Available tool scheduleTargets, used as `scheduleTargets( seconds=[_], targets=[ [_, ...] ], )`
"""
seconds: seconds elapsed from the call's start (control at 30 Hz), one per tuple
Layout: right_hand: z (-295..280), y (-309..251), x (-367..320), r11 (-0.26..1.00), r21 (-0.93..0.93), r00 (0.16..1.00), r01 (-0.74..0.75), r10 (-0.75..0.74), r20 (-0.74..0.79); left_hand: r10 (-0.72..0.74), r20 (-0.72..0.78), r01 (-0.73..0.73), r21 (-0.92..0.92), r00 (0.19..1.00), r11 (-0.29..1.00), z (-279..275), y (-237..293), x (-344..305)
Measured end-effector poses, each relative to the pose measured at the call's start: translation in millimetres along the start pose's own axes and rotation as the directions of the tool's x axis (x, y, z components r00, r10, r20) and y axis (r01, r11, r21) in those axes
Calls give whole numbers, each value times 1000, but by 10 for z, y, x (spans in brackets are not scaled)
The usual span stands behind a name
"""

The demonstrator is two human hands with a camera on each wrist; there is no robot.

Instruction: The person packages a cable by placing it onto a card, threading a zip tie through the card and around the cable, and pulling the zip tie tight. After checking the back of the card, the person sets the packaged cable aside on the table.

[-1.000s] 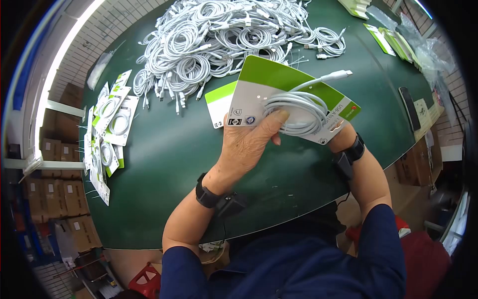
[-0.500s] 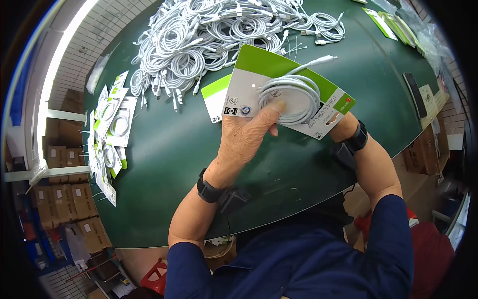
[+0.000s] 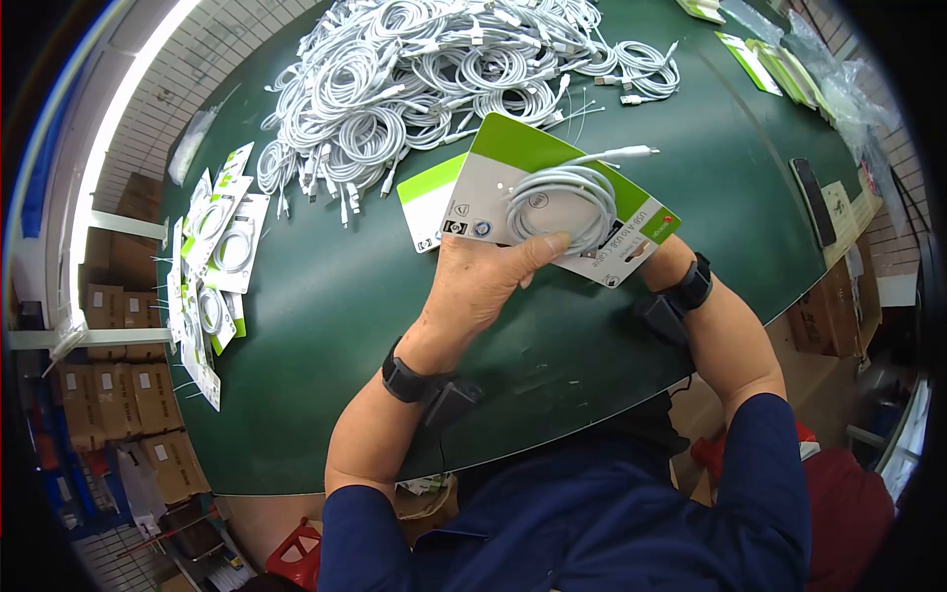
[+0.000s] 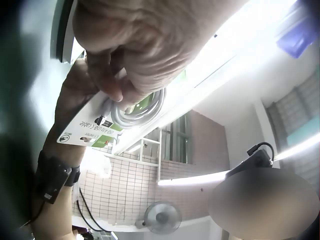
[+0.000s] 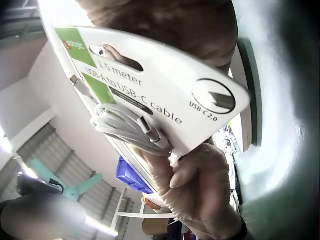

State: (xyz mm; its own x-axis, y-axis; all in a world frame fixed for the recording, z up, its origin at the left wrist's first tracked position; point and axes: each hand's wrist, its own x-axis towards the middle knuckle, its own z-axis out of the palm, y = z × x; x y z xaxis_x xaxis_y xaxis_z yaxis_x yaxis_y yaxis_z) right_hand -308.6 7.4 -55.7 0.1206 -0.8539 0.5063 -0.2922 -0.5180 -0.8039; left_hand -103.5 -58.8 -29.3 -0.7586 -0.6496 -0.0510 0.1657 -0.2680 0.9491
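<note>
A green-and-white packaging card (image 3: 483,183) printed USB-A to USB-C cable is held up over the table. On its face lies a coiled white cable (image 3: 610,202), one plug sticking out past the card's upper right edge. My left hand (image 3: 483,281) grips the card's lower left, its thumb pressing on the lower edge of the coil. My right hand (image 3: 671,264) is behind the card's right end, with its fingers hidden; in the right wrist view the card's hang-hole end covers part of that hand (image 5: 170,20). A second card (image 3: 429,207) shows behind the first at left.
A large heap of coiled white cables (image 3: 395,89) covers the table's far side. Carded cables (image 3: 212,252) are piled at the left edge. Loose cards (image 3: 789,74), plastic film (image 3: 853,99) and a dark phone-like object (image 3: 813,202) lie at right.
Card and coil have shifted slightly left in the head view, and the coil now sits more above the left thumb. The right hand has moved slightly left with the card.
</note>
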Motion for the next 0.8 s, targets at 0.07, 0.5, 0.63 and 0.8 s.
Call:
scheduleTargets(
  seconds=[0.07, 0.5, 0.63, 0.8],
  targets=[
    [19, -41, 22, 999, -25, 999, -49, 48, -25, 44, 4, -44, 19, 999, 999, 8, 24, 14],
    [211, 159, 78, 743, 581, 927, -332, 371, 55, -69, -91, 52, -177, 993, 983, -144, -245, -101],
    [137, 212, 90, 779, 470, 907, -415, 397, 143, 9, -185, -44, -188, 983, 981, -189, -507, -112],
    [90, -52, 147, 720, 402, 823, -565, 525, 217, 225, -144, -237, -70, 964, 969, -153, -560, -107]
  ],
)
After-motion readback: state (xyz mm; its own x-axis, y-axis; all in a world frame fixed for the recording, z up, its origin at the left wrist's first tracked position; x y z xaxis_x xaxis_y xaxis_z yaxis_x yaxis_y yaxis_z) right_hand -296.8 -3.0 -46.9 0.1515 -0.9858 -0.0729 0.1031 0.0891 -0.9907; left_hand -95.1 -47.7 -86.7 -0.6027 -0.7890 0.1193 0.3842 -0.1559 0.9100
